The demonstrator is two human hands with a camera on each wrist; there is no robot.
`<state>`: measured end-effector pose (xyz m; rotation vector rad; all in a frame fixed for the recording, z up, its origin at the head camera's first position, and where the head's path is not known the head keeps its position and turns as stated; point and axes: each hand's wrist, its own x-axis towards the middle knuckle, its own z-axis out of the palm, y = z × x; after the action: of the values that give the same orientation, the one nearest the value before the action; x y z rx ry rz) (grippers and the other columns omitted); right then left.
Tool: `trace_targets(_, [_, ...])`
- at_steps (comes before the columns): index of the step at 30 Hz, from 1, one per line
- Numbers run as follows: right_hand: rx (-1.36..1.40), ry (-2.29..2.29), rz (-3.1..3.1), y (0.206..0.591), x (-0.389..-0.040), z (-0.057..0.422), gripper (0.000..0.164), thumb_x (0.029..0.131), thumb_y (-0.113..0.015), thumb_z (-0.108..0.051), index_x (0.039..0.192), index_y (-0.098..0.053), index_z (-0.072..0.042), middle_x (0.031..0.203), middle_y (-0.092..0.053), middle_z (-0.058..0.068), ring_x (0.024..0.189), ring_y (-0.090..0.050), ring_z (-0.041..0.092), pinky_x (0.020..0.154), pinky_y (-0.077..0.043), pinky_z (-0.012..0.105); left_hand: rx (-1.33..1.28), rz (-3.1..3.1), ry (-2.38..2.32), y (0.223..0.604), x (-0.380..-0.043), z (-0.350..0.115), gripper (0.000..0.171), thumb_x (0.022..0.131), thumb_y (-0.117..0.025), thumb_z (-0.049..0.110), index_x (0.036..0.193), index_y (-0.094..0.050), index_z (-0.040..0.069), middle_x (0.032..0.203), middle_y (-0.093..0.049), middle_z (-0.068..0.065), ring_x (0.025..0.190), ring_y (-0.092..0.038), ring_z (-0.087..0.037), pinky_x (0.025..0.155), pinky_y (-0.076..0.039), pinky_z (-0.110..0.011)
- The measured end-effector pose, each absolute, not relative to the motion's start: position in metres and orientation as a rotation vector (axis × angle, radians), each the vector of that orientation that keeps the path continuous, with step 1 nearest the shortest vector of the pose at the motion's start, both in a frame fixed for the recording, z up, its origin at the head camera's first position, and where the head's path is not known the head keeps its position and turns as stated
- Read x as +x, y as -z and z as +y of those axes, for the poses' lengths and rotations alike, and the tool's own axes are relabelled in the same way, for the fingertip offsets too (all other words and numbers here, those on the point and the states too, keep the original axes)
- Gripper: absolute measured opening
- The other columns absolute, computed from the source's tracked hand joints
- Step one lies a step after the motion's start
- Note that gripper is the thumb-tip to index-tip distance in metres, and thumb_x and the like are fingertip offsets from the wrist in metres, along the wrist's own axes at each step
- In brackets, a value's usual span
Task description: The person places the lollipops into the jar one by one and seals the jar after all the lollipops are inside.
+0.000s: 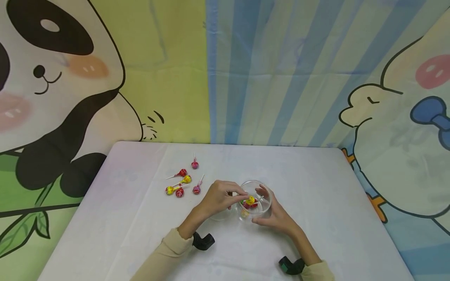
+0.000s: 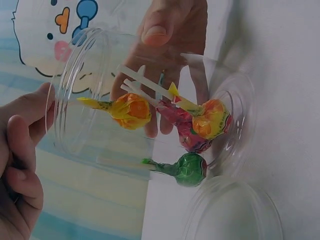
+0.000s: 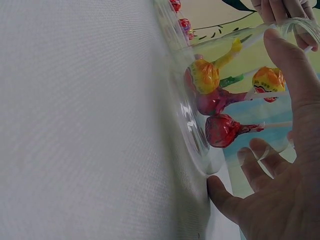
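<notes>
A clear plastic jar (image 1: 258, 210) stands upright on the white table, with several wrapped lollipops inside. Among them are a green lollipop (image 2: 190, 170) and a red lollipop (image 3: 222, 131) near the bottom. My right hand (image 1: 279, 218) holds the jar from its right side, thumb and fingers spread around the wall. Over the mouth, my left hand (image 1: 225, 197) pinches the stick end of a yellow lollipop (image 2: 131, 111), whose candy hangs head down inside, above the others. Part of that stick is hidden behind the rim and fingers.
Left of the jar lies a clear round lid (image 2: 232, 212), partly under my left hand in the head view. Farther left, several loose lollipops (image 1: 179, 192) in red, yellow and pink wrappers lie scattered. A printed cloth (image 1: 274, 78) hangs behind the table.
</notes>
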<state>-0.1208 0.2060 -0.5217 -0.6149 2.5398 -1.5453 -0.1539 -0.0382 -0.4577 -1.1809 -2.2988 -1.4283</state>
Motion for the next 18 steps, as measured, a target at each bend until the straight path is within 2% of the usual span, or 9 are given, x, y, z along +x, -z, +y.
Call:
trace_targets(6, [-0.599,1.522,2.554,0.521,-0.12,0.207,0.109,0.071,-0.086,-0.027,0.154,-0.017,-0.017,0.15,-0.041,0.014,0.138,-0.038,0.038,0.108,-0.026,0.069,-1.126,-2.35,1.308,0.459,-0.151,-0.03,0.01,0.081,-0.078,0.018,0.09,-0.079,0.013,0.085,-0.077,0.002,0.057,-0.056,0.004,0.053,-0.041,-0.007])
trace_targets(12, [-0.599,1.52,2.549,0.52,-0.119,0.206,0.109,0.071,-0.086,-0.028,0.154,-0.017,-0.015,0.149,-0.042,0.016,0.138,-0.038,0.038,0.108,-0.027,0.068,-1.028,-2.446,1.211,0.46,-0.149,-0.019,0.009,0.083,-0.077,0.018,0.089,-0.079,0.012,0.085,-0.077,0.002,0.067,-0.068,-0.004,0.061,-0.046,-0.009])
trace_targets(18, [-0.622,1.548,2.515,0.521,-0.119,0.207,0.108,0.072,-0.085,-0.025,0.154,-0.016,-0.013,0.15,-0.04,0.017,0.139,-0.037,0.04,0.108,-0.026,0.068,-0.985,-2.533,1.144,0.457,-0.148,-0.013,0.009,0.082,-0.077,0.018,0.088,-0.08,0.012,0.085,-0.077,0.001,0.07,-0.07,-0.009,0.058,-0.043,-0.01])
